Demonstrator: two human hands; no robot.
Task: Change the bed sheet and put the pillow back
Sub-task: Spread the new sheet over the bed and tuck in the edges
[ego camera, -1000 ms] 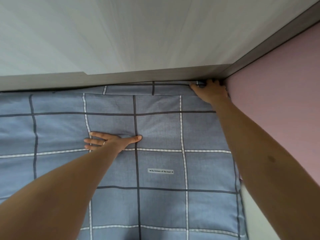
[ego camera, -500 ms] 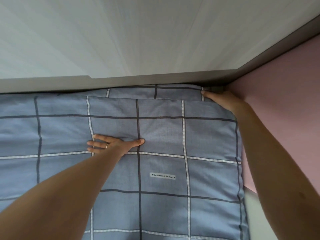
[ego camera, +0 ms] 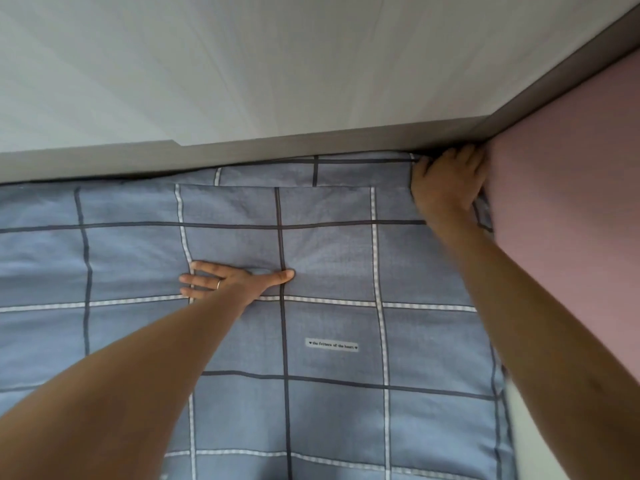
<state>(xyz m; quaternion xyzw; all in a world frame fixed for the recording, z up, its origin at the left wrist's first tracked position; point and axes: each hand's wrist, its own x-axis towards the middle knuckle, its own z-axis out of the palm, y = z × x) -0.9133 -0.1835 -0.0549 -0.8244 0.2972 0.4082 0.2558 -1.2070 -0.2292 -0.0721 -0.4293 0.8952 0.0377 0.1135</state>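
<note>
- The pillow (ego camera: 346,427), in a blue checked cover, lies flat on the matching sheet (ego camera: 41,265). Its right side runs along a pink wall (ego camera: 571,220).
- A small white label (ego camera: 331,344) sits near the pillow's middle.
- The left hand (ego camera: 235,280) lies palm down on the pillow, fingers straight and spread, thumb out to the right, grasping nothing. A ring (ego camera: 218,284) shows on one finger.
- The right hand (ego camera: 446,181) is on the pillow's far right corner, against the pink wall. It is blurred and its fingertips reach into the dark gap there, so I cannot tell whether they grasp the cloth.
- Past the pillow, a strip of sheet meets a grey frame (ego camera: 242,150), with a white panel (ego camera: 242,64) above.
</note>
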